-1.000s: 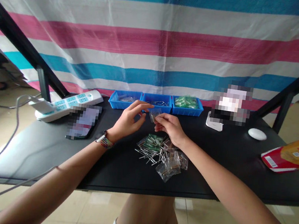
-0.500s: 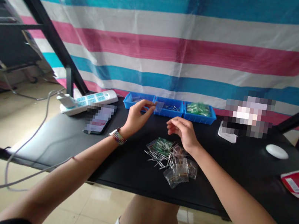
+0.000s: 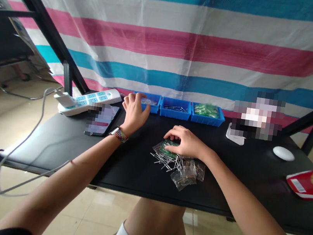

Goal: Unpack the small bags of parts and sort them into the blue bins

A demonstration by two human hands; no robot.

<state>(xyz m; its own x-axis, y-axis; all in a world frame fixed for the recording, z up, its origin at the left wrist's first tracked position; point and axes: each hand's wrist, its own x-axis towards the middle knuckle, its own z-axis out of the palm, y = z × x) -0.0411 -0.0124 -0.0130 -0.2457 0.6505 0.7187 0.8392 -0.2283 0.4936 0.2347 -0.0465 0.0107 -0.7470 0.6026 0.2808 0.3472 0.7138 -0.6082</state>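
Observation:
My left hand (image 3: 134,113) is at the near left corner of the left blue bin (image 3: 155,109), fingers apart and nothing in them. Clear plastic shows inside that bin. My right hand (image 3: 184,141) is over the pile, its thumb and fingers curved apart around a green packet (image 3: 167,147); whether the fingertips touch it is hard to tell. Thin silver metal rods (image 3: 164,161) lie loose below the packet. Small clear bags (image 3: 184,175) with brownish pieces lie at the pile's lower right.
The middle bin (image 3: 174,114) holds metal pieces, the right bin (image 3: 207,119) green packets. A power strip (image 3: 96,100) and phone (image 3: 102,121) lie left. To the right are a white mouse (image 3: 283,153), a white flat object (image 3: 235,135) and a red packet (image 3: 301,184). A cable (image 3: 41,116) hangs leftward.
My left hand has moved left from between the bins and let go of a small clear bag. My right hand has come down and left onto the pile. The view has shifted slightly.

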